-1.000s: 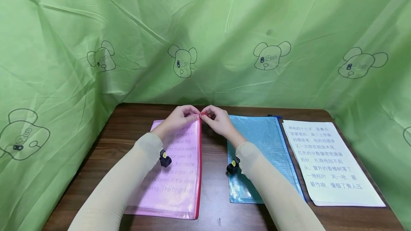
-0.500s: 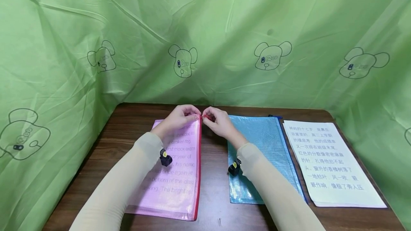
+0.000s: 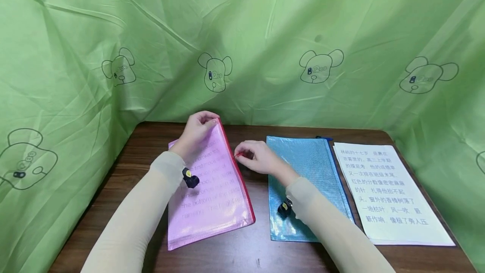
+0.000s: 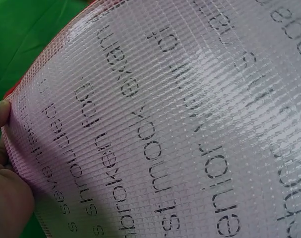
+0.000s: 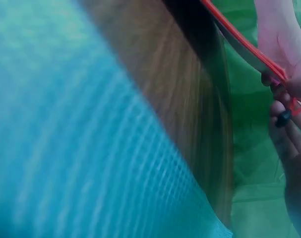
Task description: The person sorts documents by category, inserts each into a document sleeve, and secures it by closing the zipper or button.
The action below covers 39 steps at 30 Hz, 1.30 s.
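Pink mesh pouch [image 3: 210,180] with a red zip edge, printed sheet inside, seen from the head view: I note its far end lifted off the desk [image 3: 151,142] and its near end resting on the wood, the whole pouch lying askew. The left hand [image 3: 195,132] grips the raised far corner, fingers curled over the top edge. The right hand [image 3: 255,160] sits just beside the zip edge, partway along it, fingertips pinching a small red zip pull [image 3: 238,154]. To the right lies a teal mesh pouch [image 3: 307,172] flat on the desk, and beyond it a white sheet [image 3: 390,193] of printed text. Green cloth [image 3: 265,33] with bear drawings hangs behind.

Left wrist view: the pink pouch fills the picture, black print showing through the mesh. Fingers [image 4: 4,148] clamp its edge at lower left.

Right wrist view: blurred teal mesh and brown wood across most of the picture. At upper right the red zip edge runs diagonally; fingers [image 5: 294,89] pinch the red pull there.
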Tool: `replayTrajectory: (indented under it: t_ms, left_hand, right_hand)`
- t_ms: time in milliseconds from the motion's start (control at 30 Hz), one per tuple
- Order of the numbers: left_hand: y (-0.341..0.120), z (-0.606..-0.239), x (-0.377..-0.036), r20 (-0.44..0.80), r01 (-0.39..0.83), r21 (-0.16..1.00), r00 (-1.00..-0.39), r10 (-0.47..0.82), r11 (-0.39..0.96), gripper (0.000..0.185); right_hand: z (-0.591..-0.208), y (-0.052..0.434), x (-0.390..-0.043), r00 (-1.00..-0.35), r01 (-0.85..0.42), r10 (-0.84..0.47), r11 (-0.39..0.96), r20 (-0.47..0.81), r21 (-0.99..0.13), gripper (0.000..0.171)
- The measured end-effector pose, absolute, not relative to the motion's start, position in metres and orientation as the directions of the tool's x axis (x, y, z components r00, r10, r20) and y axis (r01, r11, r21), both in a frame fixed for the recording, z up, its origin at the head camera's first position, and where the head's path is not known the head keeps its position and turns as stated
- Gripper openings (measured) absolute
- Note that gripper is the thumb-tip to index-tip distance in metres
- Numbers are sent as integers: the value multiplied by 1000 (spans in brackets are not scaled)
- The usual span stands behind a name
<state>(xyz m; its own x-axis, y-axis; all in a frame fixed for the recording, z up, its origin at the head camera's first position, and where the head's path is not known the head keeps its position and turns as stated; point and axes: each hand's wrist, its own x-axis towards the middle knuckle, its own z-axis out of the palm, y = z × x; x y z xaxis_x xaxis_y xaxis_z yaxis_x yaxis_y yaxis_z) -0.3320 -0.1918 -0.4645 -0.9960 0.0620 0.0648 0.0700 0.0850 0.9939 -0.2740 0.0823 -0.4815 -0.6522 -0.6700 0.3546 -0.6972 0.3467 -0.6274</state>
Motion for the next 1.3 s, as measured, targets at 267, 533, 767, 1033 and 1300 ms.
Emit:
replayTrajectory:
  t_ms: [267, 533, 767, 1033, 1300]
  left_hand:
    - [-220, -455, -341, 62, 54, 992, -996, -69, 113, 23]
    - [-242, -447, -345, 53, 31, 989, -987, -149, 146, 23]
    - [-260, -448, -344, 80, 43, 984, -974, -211, 173, 21]
    - [-269, -453, -340, 55, 22, 986, -978, -200, 164, 21]
    - [-268, -448, -341, 80, 45, 983, -978, -193, 178, 19]
  right_hand:
    - [-473, 94, -252, -563, -708, -792, 315, 236, -632, 7]
    - [-475, 109, -239, -538, -704, -828, 337, 159, -625, 7]
    - [-477, 119, -223, -453, -713, -886, 290, 103, -639, 7]
    - [-479, 122, -216, -444, -681, -890, 258, 106, -685, 8]
    - [-481, 119, -214, -474, -661, -877, 297, 77, -689, 6]
